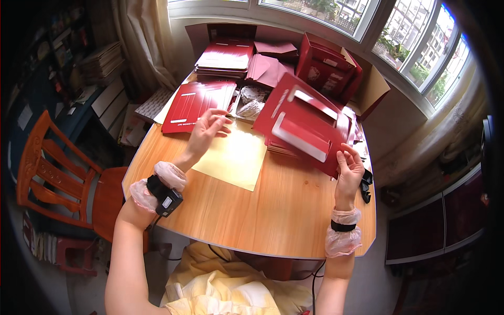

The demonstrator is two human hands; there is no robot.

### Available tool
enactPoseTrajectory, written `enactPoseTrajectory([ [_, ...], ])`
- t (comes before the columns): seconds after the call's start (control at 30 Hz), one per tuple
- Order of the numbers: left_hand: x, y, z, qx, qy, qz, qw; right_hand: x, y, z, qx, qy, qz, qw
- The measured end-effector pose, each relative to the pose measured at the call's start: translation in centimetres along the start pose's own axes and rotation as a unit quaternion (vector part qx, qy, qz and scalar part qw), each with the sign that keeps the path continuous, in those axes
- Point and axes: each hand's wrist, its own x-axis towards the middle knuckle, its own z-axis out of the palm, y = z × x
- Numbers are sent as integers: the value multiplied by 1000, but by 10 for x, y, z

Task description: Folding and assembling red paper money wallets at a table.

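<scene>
Our right hand [349, 169] pinches the near right corner of the tilted red sheet [310, 119], above the right side of the table [226, 223]; we judge a light, flat pinch best, lest the card crease, with our left hand [207, 130], fingers loosely curled and apparently empty, brought over to steady the left edge; nearest, the table is smooth, grained wood; then come a shiny yellow sheet [233, 165], flat red panels [197, 105] stacked left, angular pink papers [262, 69] and a stiff brown box [371, 86] far right
</scene>
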Motion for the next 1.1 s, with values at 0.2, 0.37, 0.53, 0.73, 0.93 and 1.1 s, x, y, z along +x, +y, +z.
enactPoseTrajectory([
  [0.2, -21, 11, 31, 0, -192, 35, 981, -4, 4, -1, 24, -10, 65, 998],
  [0.37, -24, 7, 31, -10, -177, 19, 984, -11, 8, 7, 16, -48, 66, 997],
  [0.53, -24, 8, 29, -24, -180, 14, 983, -19, 9, 17, -6, -84, 56, 995],
  [0.73, -27, 3, 30, -60, -203, 11, 977, -20, 7, 17, -5, -102, 49, 994],
  [0.93, -32, 2, 27, -5, -234, 6, 972, -20, 11, 16, -16, -108, 51, 993],
  [1.1, -31, -3, 29, -25, -206, 23, 978, -19, -4, 15, 10, -216, 57, 975],
])
